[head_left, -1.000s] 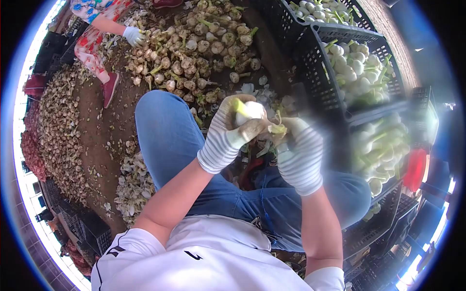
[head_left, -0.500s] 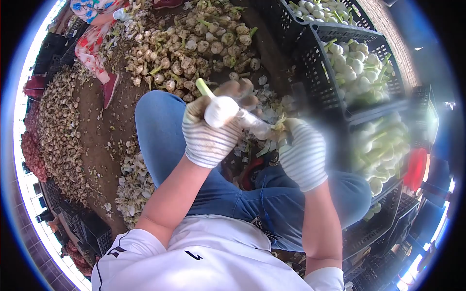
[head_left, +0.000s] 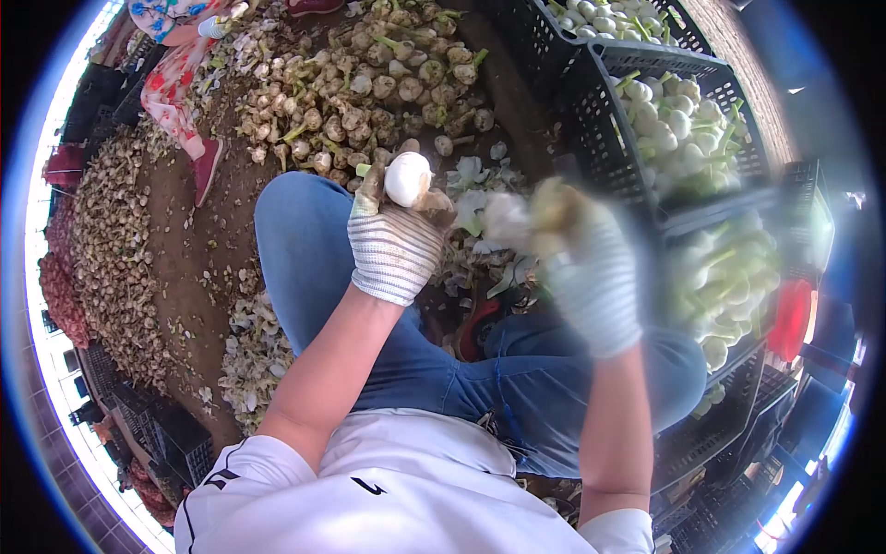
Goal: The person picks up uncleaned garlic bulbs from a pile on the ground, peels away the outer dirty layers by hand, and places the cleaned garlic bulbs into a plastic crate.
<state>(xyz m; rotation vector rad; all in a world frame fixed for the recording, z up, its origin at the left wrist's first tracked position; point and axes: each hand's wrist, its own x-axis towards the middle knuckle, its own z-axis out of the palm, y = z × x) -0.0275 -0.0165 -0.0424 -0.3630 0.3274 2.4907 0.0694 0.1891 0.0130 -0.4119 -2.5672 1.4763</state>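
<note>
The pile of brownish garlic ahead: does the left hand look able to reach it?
Probably yes: nothing seems to stand between the left hand and the pile just beyond, though the hand holds a white bulb.

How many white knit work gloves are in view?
3: one on the left hand, holding a round white garlic bulb; one on the right hand, blurred; one on a co-worker's hand, top left. A fourth may be hidden.

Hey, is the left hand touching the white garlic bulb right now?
Touching. The head view shows it: the white garlic bulb sits directly in the gloved left hand, which cups it from below with no gap between.
</note>
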